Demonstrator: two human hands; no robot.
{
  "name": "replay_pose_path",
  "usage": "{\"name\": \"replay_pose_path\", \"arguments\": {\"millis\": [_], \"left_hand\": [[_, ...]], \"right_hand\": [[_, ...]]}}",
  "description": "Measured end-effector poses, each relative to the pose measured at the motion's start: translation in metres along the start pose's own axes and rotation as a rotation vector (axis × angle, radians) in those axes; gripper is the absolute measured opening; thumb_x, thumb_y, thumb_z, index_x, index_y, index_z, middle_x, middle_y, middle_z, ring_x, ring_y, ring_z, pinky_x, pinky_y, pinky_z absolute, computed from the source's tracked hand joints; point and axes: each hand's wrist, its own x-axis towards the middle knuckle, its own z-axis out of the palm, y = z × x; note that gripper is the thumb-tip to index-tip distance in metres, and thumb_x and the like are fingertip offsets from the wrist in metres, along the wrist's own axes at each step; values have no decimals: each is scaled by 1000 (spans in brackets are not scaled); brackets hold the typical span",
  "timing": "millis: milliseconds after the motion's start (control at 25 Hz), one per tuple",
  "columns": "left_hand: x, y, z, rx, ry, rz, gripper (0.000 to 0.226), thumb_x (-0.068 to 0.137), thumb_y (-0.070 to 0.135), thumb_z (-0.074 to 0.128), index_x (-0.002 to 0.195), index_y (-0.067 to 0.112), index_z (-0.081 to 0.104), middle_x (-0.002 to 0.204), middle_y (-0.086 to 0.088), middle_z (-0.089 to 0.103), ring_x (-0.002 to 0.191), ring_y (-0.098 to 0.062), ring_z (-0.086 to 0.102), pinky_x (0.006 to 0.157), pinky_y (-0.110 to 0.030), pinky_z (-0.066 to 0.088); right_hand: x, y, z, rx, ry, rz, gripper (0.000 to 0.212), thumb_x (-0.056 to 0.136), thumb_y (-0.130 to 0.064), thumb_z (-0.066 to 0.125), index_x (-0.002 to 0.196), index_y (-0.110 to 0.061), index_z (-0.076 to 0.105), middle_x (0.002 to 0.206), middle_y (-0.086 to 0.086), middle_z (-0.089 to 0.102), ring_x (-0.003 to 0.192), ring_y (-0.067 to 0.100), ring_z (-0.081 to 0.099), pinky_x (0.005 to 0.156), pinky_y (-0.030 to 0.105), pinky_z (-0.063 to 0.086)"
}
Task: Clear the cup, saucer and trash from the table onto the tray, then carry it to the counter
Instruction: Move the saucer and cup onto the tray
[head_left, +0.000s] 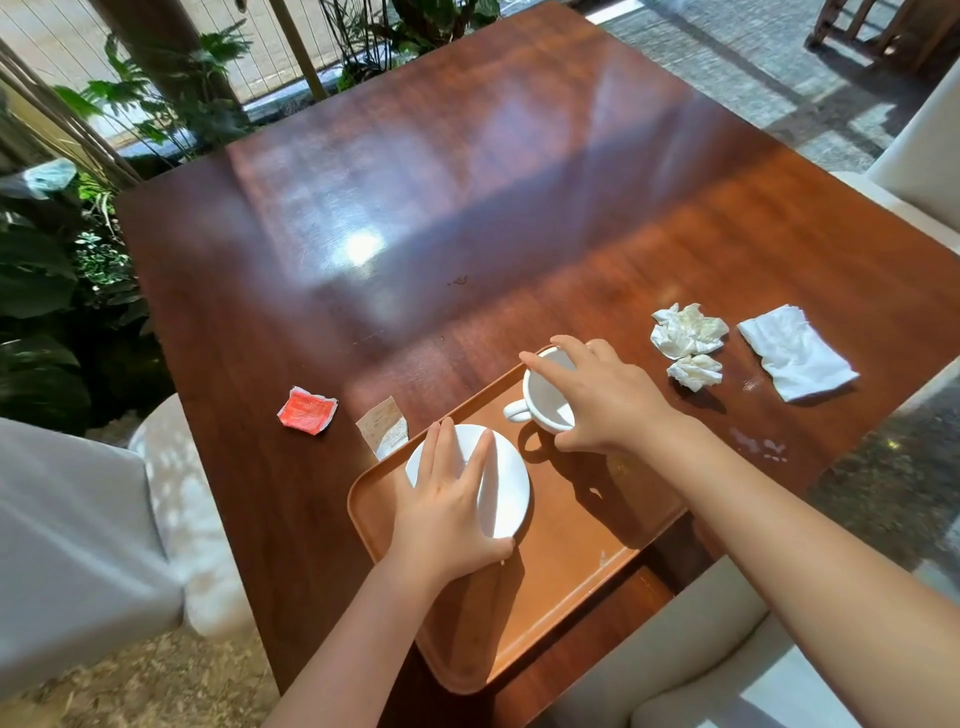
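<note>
An orange-brown tray lies on the near part of the wooden table. My left hand grips a white saucer over the tray's left part, fingers spread on top and thumb under its near rim. My right hand holds a white cup from above at the tray's far corner, handle pointing left. A red wrapper and a beige paper packet lie left of the tray. Crumpled napkins and a flat white napkin lie to the right.
Pale upholstered seats stand at the left, near right and far right. Green plants border the table's left edge. A small wet smear marks the table near its right edge.
</note>
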Motion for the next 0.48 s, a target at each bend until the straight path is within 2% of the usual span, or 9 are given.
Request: {"name": "replay_pose_path", "arguments": {"millis": [120,200,320,400,480], "left_hand": [[1,-3,1,-9,-3,7,110,61,73,57,143,42,-10,158,4,-16,145,-23,-11,112,-54,18],[2,-4,0,3,-16,12,111,61,75,56,144,40,-10,158,3,-17,145,-23,-12,113,-55,10],[2,-4,-8,16,-10,26,108,63,81,46,146,37,-7,159,2,-14,145,-22,-13,113,-56,0],[3,4,-20,-42,24,36,99,68,81,39,146,38,-2,160,2,-7,145,-21,-10,114,-55,2],[5,20,-39,-138,103,81,84,77,70,43,147,34,12,160,-1,8,146,-23,1,114,-55,7]], "right_hand": [[1,0,3,-28,4,-9,96,70,-44,72,144,-35,12,156,6,16,136,35,23,94,47,46],[0,0,4,-23,9,-10,96,71,-44,72,145,-35,10,157,8,14,140,35,17,104,51,37],[-5,1,1,-11,15,-9,97,72,-47,71,145,-35,8,157,10,11,143,33,8,109,56,25],[-11,2,-7,23,22,5,93,74,-46,69,145,-33,11,156,10,15,143,31,11,109,54,26],[-23,2,-17,78,98,26,80,78,-40,67,144,-29,23,151,10,30,138,28,26,106,50,32]]}}
